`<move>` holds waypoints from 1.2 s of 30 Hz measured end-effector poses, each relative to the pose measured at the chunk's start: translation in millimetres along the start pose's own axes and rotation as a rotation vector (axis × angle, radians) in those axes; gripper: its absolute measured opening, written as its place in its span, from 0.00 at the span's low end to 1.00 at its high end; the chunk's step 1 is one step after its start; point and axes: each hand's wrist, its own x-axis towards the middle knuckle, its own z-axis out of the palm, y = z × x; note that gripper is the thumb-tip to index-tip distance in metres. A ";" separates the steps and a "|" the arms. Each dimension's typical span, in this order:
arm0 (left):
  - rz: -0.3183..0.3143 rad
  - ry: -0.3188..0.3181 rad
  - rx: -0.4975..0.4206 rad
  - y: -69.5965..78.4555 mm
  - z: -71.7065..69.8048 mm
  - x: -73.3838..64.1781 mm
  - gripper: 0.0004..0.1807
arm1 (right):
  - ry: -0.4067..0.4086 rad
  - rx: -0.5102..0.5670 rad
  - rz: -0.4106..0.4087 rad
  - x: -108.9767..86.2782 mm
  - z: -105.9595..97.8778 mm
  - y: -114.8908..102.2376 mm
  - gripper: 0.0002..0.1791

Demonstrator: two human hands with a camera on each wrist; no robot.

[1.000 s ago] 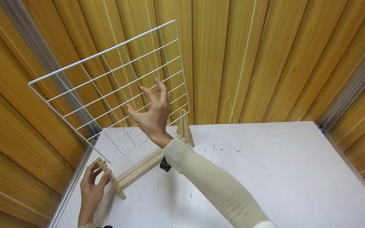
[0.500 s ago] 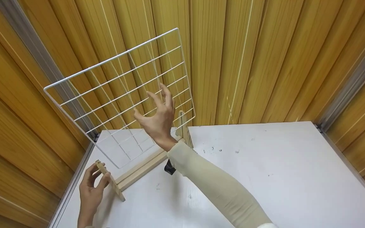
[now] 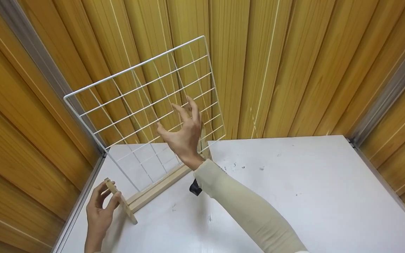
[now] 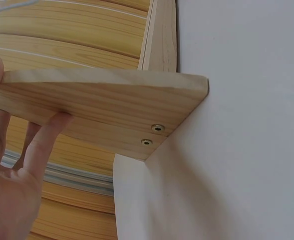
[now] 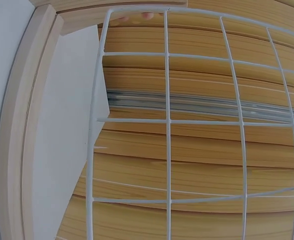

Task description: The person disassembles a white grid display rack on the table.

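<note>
From my seat I see the left hand (image 3: 100, 212) pinching the wooden end panel (image 3: 127, 210) between thumb and fingers; the panel stands upright on the white table (image 3: 311, 203), two screws (image 4: 158, 128) low on its face; the right hand (image 3: 185, 135), fingers parted and curved, grips the white wire grid (image 5: 168, 121), which is tilted over the wooden beam (image 3: 162, 186); I cannot tell whether its lower edge touches the beam; wood-patterned walls (image 3: 294, 70) rise behind.
</note>
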 end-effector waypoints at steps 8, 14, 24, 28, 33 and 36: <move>0.001 0.000 -0.017 -0.7 -0.8 -2.9 0.31 | 0.020 0.005 -0.041 -1.2 -13.6 7.8 0.32; 0.002 -0.003 -0.010 1.4 -1.6 -3.4 0.31 | 0.009 -0.019 -0.041 -4.2 -25.1 14.9 0.33; 0.002 -0.007 0.000 2.8 -0.8 -3.9 0.31 | 0.029 -0.041 -0.038 -9.6 -39.4 30.7 0.32; 0.008 -0.006 0.003 1.5 -1.1 -4.1 0.31 | 0.031 -0.066 -0.043 -10.0 -46.4 37.7 0.32; 0.006 -0.001 -0.008 -0.1 -1.8 -5.5 0.32 | 0.029 -0.077 -0.031 -8.8 -55.8 44.7 0.33; 0.006 0.000 -0.018 -0.5 -2.1 -5.8 0.32 | 0.028 -0.084 -0.017 -7.0 -61.6 49.0 0.33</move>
